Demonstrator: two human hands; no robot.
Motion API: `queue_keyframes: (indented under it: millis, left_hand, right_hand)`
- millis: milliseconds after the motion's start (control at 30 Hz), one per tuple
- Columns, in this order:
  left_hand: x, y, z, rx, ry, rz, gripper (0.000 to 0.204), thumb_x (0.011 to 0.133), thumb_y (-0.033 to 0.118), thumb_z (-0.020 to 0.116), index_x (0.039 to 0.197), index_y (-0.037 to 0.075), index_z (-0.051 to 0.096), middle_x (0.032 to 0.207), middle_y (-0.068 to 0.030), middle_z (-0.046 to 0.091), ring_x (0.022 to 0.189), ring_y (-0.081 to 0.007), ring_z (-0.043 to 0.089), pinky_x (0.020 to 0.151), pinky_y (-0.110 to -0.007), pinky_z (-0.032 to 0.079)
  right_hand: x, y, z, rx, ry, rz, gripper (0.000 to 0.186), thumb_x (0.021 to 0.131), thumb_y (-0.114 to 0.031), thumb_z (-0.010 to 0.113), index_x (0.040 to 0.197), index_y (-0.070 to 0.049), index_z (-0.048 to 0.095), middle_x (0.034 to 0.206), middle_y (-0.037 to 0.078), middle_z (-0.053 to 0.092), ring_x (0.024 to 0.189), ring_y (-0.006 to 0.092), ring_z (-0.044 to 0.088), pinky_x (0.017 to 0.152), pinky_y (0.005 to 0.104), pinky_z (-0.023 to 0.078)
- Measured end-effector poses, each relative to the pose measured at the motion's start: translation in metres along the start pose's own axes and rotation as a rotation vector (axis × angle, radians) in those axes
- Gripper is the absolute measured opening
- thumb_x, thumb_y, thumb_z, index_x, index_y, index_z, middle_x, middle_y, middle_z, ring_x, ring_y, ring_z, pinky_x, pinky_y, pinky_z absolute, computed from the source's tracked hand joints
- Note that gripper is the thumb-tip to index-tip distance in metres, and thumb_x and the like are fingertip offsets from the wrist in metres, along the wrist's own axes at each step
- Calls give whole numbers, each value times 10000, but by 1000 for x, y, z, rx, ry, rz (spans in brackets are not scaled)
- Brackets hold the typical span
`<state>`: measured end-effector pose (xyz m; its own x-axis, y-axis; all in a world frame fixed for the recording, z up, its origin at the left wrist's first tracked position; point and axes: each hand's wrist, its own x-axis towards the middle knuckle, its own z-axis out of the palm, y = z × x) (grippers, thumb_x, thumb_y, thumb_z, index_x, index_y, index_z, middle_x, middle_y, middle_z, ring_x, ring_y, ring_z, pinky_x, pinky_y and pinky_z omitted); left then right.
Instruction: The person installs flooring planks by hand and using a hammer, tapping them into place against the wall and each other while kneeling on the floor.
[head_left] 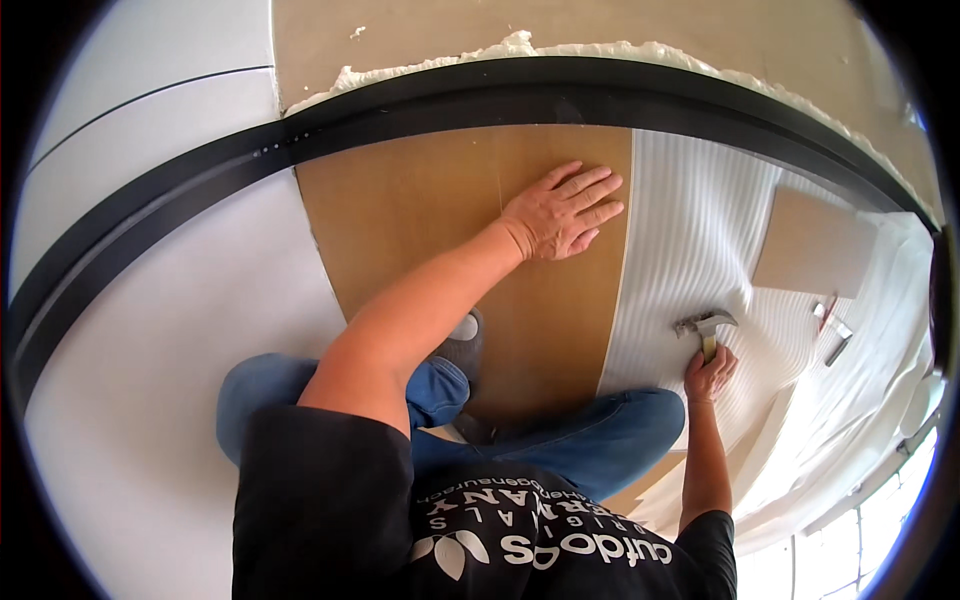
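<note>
My left hand [566,214] lies on the brown wood-look floorboards [400,220], its fingers stretched out toward their right edge. A seam runs between the boards. In my right hand [710,376] is a claw hammer [708,328], gripped by its pale yellowish handle, with the metal head pointing away from me. The hammer is over the white ribbed foam underlay [680,240], which begins where the boards end; whether it touches the underlay I cannot tell. My bent legs [590,440] are at the boards' near end.
A black frame strip [560,95] curves across the far side, with rough white foam [520,45] behind it. A brown board piece [815,240] lies on the underlay at right, near a small dark-handled tool [838,347] and a thin red item [826,314]. White wall [180,330] stands left.
</note>
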<state>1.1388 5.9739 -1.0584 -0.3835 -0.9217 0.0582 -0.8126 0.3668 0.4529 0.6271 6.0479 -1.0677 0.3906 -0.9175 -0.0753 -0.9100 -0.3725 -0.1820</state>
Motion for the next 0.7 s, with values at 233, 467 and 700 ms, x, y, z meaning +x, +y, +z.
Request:
queue_keyframes:
  millis: [233,467,700]
  left_hand:
    - [5,2,0,-23,-97,-3,554,895,296,653,1438,212,588,1632,-54,408,1518,-239,351,1239,-483,263]
    - [4,-2,-3,49,-169,-36,582,888,259,622,1466,242,551,1631,-40,403,1521,-232,347,1250,-481,238]
    - [9,1,10,47,-80,-6,593,873,223,622,1459,257,539,1624,-20,413,1488,-218,391,1222,-453,294]
  right_hand:
    - [-11,11,4,8,18,2,469,896,-234,683,1297,-39,538,1169,188,581,1031,414,557,954,553,452]
    - [-8,13,16,27,-5,51,503,846,-232,716,1297,-72,561,1189,191,610,1086,427,561,1002,559,442]
    - [1,11,4,6,52,-36,436,933,-297,664,1281,-57,556,1134,170,595,964,388,577,910,514,473]
